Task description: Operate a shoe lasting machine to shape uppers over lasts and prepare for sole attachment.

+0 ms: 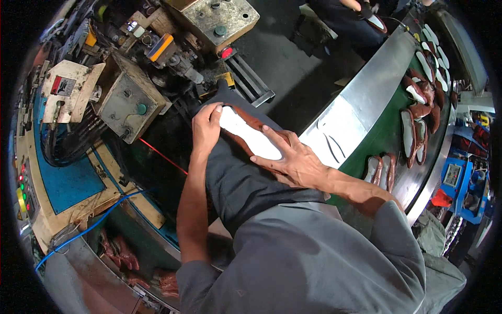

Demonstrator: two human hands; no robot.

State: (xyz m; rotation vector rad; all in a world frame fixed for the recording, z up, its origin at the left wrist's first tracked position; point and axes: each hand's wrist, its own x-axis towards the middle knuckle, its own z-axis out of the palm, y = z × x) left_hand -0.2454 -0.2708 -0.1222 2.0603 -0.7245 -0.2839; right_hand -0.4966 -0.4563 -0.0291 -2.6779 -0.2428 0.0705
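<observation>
A brown leather shoe upper [241,142] lies across my lap with its underside up. Its long white insole [248,132] faces me, and the leather edge shows along both sides. At the left end, my left hand [207,128] grips it, thumb against the tip of the insole. My right hand [295,159] clasps the other end, thumb and fingers spread across the insole's sides. The palm and what lies beneath it are hidden.
On my right runs a conveyor with a green belt [361,149] and metal edge [355,104], bearing several brown uppers [418,112]. Left stands a machine with control boxes [129,99] and a blue hose [99,220]. More uppers [123,254] lie lower left. Another person [340,21] sits ahead.
</observation>
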